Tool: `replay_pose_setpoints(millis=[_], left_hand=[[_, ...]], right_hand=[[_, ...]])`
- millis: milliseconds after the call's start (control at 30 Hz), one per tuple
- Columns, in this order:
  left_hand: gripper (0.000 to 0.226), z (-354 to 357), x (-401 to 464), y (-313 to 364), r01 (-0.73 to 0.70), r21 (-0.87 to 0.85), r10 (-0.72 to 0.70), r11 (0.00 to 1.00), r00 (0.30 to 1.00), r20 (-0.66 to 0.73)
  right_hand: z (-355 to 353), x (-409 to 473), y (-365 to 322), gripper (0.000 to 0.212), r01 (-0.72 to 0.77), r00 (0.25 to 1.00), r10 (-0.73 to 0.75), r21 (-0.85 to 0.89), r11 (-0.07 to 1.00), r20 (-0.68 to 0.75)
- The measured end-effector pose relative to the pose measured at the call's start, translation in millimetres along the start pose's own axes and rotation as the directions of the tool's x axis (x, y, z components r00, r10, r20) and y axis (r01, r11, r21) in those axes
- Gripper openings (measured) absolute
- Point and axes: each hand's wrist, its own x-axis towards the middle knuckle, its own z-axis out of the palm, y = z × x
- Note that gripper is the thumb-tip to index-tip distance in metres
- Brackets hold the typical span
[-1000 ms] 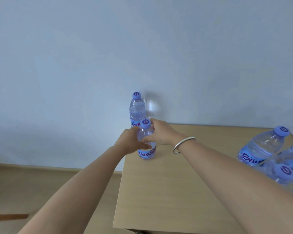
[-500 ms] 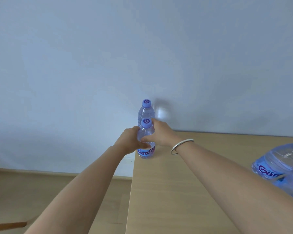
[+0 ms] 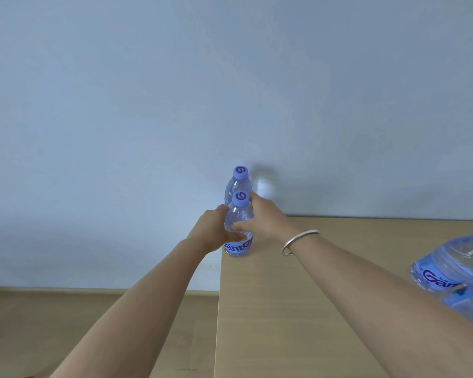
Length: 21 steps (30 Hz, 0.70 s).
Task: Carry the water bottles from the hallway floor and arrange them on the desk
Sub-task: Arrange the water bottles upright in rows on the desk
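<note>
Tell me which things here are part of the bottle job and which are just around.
Job: near bottle, held by left hand and right hand; rear bottle; lying bottles; desk.
Around: bracelet, wall, floor.

Both bare forearms stretch forward and come together up front. The left hand (image 3: pixel 212 231) wraps in from the left, fingers (image 3: pixel 234 236) curled round the clear plastic water bottle with the purple cap (image 3: pixel 238 226). The right hand (image 3: pixel 265 218) grips it from the right, a thin silver bangle (image 3: pixel 298 241) on that wrist.
</note>
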Motion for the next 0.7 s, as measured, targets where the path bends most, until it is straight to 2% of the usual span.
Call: replay_pose_setpoints(millis=[167, 267, 300, 400, 467, 567, 700], left_hand=[[0.061, 7, -4, -5, 0.020, -0.079, -0.023, 0.997, 0.999, -0.036], [0.052, 12, -9, -6, 0.116, -0.119, -0.124, 0.986, 0.990, -0.062], [0.052, 13, -11, -5, 0.158, -0.078, -0.164, 0.984, 0.983, -0.076], [0.063, 15, -22, -3, 0.250, 0.239, -0.235, 0.938, 0.968, -0.090], [0.070, 18, -29, -2, 0.289, 0.363, -0.282, 0.886, 0.957, -0.075], [0.068, 28, -37, -1, 0.294, 0.452, -0.331, 0.842, 0.944, 0.003], [0.064, 50, -39, 23, 0.197, 0.480, -0.267, 0.855, 0.960, 0.081]], right_hand=[[6, -3, 3, 0.052, -0.016, 0.999, 0.017, 0.018, 1.000, -0.036], [9, -7, 3, 0.051, -0.021, 0.999, 0.024, 0.066, 0.998, -0.042], [9, -10, 2, 0.057, -0.020, 0.999, 0.023, 0.077, 0.997, -0.033], [8, -21, 6, 0.079, -0.024, 1.000, 0.024, 0.109, 0.994, 0.001], [6, -31, 13, 0.079, -0.029, 1.000, 0.027, 0.102, 0.994, 0.016], [-3, -47, 27, 0.077, -0.051, 0.999, 0.049, 0.111, 0.992, 0.020], [-29, -70, 44, 0.093, -0.117, 0.993, 0.117, 0.136, 0.984, 0.010]])
